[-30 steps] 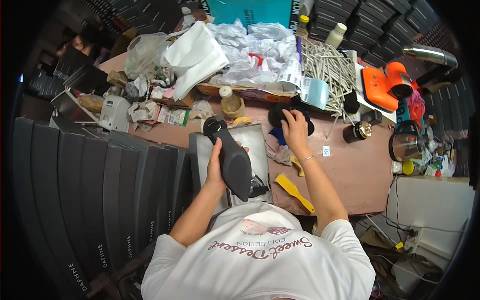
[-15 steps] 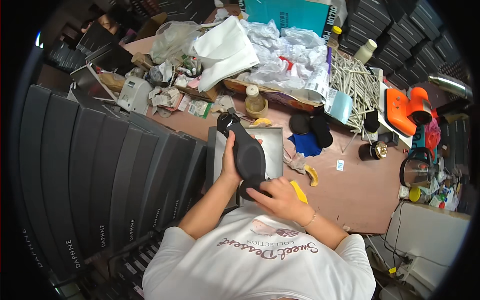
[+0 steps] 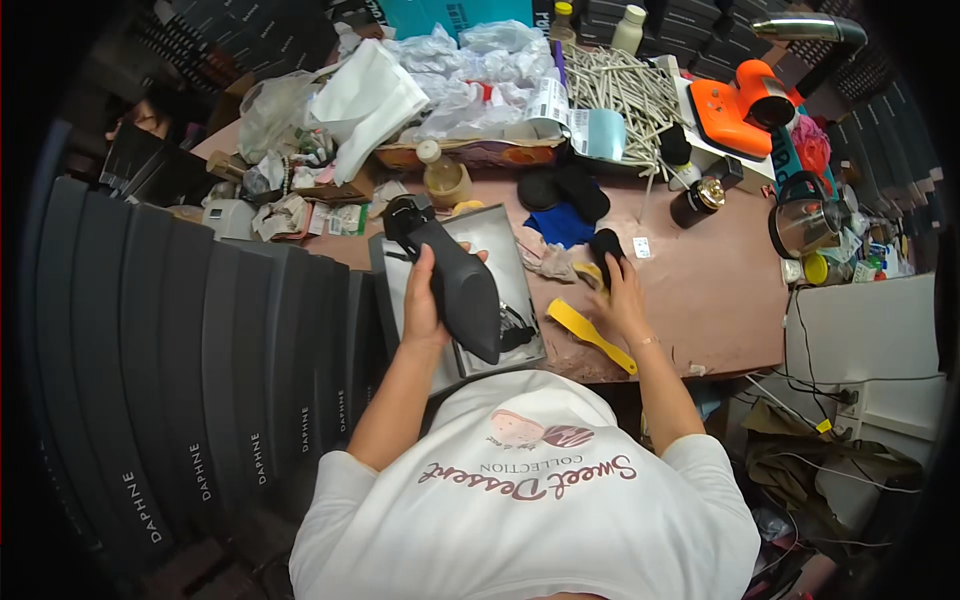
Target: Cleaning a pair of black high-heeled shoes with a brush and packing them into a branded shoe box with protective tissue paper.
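Note:
My left hand (image 3: 424,305) is closed around a black heeled shoe (image 3: 466,295), its dark sole turned up and its toe pointing toward me. Below the shoe lies an open grey shoe box (image 3: 528,262) with white paper inside. Another black strappy item (image 3: 517,332), partly hidden, rests in the box. Out to the right, my right hand (image 3: 626,300) has its fingers on a small black pad (image 3: 606,244) above the table. A yellow flat strip-shaped tool (image 3: 592,335) lies beside that hand. Just beyond are a blue cloth (image 3: 562,228) and black oval pads (image 3: 580,192).
Tall stacks of dark shoe boxes (image 3: 150,350) stand close on my left. Farther back are a carton of crumpled white paper (image 3: 470,152), a heap of pale sticks (image 3: 620,95) and an orange device (image 3: 730,115). A glass pot (image 3: 805,225) and a black jar (image 3: 697,203) stand right.
My right hand has left the shoe's toe and moved right over the table. The left hand still holds the shoe. The whole view has shifted, showing more of the table's right front.

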